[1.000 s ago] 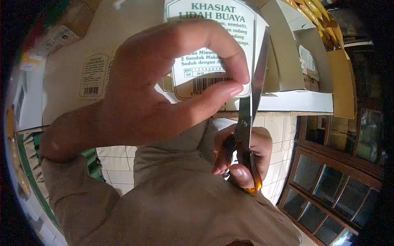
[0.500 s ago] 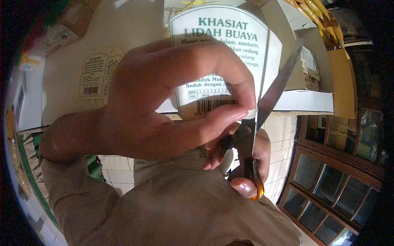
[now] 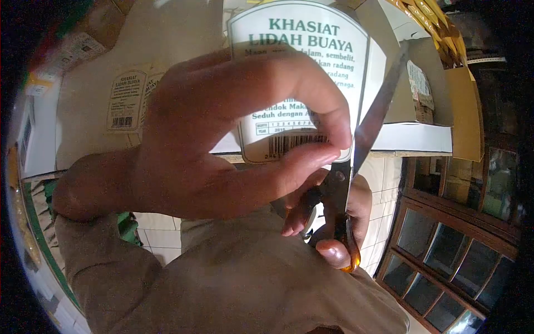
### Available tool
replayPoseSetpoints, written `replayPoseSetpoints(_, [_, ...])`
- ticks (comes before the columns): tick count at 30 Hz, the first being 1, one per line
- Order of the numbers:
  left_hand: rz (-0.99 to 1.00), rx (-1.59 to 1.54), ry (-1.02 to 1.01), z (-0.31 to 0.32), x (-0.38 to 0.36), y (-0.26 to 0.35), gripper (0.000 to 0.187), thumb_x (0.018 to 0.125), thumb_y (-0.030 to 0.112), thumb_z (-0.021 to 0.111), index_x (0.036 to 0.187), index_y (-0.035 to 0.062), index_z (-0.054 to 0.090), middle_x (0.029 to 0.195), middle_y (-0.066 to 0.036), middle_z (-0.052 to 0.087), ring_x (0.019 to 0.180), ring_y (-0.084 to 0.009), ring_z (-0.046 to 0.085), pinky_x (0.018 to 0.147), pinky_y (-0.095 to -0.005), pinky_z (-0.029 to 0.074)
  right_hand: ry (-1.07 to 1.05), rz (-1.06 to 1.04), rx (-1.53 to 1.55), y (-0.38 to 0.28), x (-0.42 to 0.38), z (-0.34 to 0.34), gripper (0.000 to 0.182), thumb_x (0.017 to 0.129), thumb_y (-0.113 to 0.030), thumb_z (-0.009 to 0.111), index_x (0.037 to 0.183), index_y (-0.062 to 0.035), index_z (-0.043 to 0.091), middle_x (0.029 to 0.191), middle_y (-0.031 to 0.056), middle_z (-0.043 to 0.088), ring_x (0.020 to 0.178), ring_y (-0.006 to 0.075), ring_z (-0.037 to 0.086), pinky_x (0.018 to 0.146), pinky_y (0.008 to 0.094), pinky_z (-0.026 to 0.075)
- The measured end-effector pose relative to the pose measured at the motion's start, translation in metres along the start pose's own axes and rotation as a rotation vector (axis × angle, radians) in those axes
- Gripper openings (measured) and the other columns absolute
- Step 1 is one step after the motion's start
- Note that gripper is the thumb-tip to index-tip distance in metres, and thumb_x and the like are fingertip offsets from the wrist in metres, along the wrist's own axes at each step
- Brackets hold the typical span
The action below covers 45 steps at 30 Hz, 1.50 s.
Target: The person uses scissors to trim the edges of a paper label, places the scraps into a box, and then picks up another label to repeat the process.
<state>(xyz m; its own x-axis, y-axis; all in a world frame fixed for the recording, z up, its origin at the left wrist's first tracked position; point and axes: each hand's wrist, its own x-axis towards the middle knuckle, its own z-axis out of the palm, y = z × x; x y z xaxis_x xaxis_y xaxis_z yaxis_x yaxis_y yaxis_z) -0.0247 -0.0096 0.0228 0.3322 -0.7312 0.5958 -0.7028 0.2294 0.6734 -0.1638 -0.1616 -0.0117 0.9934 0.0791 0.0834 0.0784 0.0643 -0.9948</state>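
Note:
My left hand (image 3: 183, 139) pinches the lower right corner of a white label (image 3: 303, 33) between thumb and forefinger. Green print reads "KHASIAT LIDAH BUAYA", with a barcode near the bottom. The fingers cover part of the text. Below and to the right, my right hand (image 3: 361, 206) has its fingers in the handles of a pair of scissors (image 3: 338, 179), which are dark with amber grips. Their blades stand apart at the label's right edge. One blade slants up to the right of the label; the other is mostly hidden behind the label and my fingertips.
More printed labels (image 3: 127, 100) lie on the table (image 3: 89, 128) to the left. An open cardboard box (image 3: 467, 111) with yellow packets (image 3: 439, 28) above it stands at the right. Small boxes (image 3: 69, 53) sit far left. A wooden glass-paned door (image 3: 445, 250) is lower right.
The label and both hands have shifted slightly to the right, the label's top a little upward. The scissors have moved a little with them, blades still apart.

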Motion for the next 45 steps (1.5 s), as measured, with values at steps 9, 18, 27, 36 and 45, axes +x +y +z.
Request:
replayPoseSetpoints(9, [0.010,0.026,0.005,0.001,0.000,0.000,0.023,0.066,-0.003,0.066,0.086,0.0022,0.053,0.076,-0.008,0.059,0.068,-0.0165,0.058,0.064,-0.0259,0.044,0.020,-0.015,-0.044,-0.001,0.001,0.000,0.050,0.065,-0.036,0.061,0.075,0.0119,0.052,0.054,0.0122,0.056,0.047,0.0187,0.059,0.043,0.0240,0.048])
replayPoseSetpoints(18, [0.022,0.009,0.008,0.001,0.000,-0.001,0.025,0.066,-0.006,0.064,0.086,0.0021,0.053,0.077,-0.008,0.058,0.069,-0.0161,0.058,0.065,-0.0254,0.044,-0.074,-0.040,-0.117,-0.005,0.005,-0.005,0.040,0.069,-0.029,0.061,0.074,0.0095,0.051,0.055,0.0104,0.056,0.046,0.0166,0.058,0.043,0.0230,0.047])
replayPoseSetpoints(27, [0.033,0.017,0.014,0.001,0.000,-0.002,0.025,0.066,-0.005,0.064,0.087,0.0027,0.053,0.077,-0.008,0.058,0.069,-0.0167,0.058,0.065,-0.0264,0.044,-0.032,-0.120,-0.099,-0.001,0.005,-0.003,0.029,0.072,-0.024,0.059,0.066,0.0033,0.053,0.056,0.0113,0.056,0.047,0.0161,0.058,0.043,0.0224,0.046])
replayPoseSetpoints(36, [-0.006,-0.026,-0.037,0.001,0.000,-0.001,0.025,0.065,-0.003,0.065,0.085,0.0040,0.054,0.076,-0.008,0.059,0.068,-0.0175,0.059,0.064,-0.0268,0.045,0.010,-0.053,-0.032,0.004,-0.002,-0.001,0.038,0.058,-0.020,0.071,0.085,0.0022,0.057,0.060,0.0044,0.055,0.051,0.0141,0.055,0.049,0.0235,0.042])
replayPoseSetpoints(45, [-0.020,-0.059,-0.040,0.002,-0.001,0.001,0.024,0.065,-0.002,0.066,0.084,0.0046,0.055,0.074,-0.008,0.061,0.067,-0.0176,0.059,0.062,-0.0273,0.046,-0.013,-0.060,-0.022,0.004,0.000,-0.001,0.040,0.057,-0.021,0.070,0.086,0.0026,0.057,0.059,0.0039,0.056,0.053,0.0146,0.057,0.050,0.0237,0.042])
